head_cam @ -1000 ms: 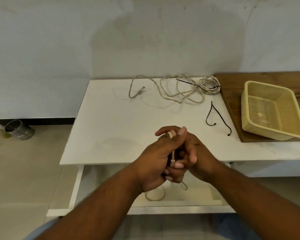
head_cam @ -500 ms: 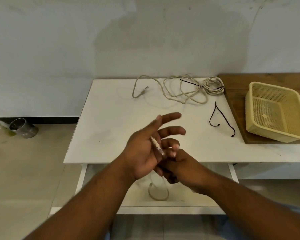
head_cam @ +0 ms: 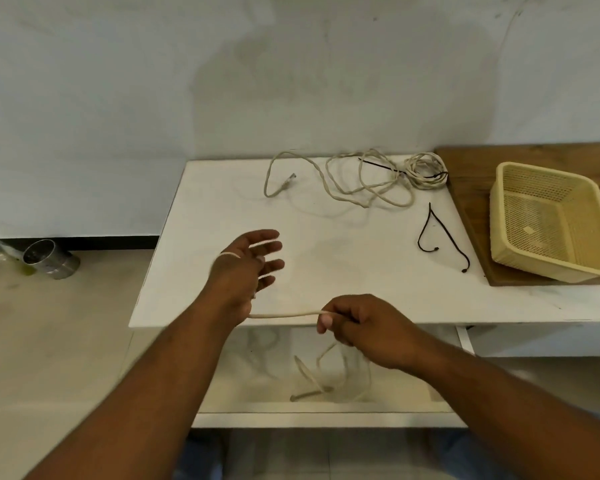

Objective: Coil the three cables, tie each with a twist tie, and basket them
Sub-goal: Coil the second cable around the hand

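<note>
The left hand, fingers spread, has a cream round cable looped over it. The right hand pinches that cable taut at the white table's near edge, its slack dangling below.

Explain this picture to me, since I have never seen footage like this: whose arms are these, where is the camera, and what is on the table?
There is no machine here: a person wears a camera on the head, so you look forward and down at their two bare hands. The left hand is spread open with a pale cable looped around it; the right hand pinches that cable, and the rest dangles below the white table. At the table's far edge lie more pale cables in a loose tangle; nearer, a bent black twist tie. On the right, a yellow basket holding no cable sits on a wooden board.
</note>
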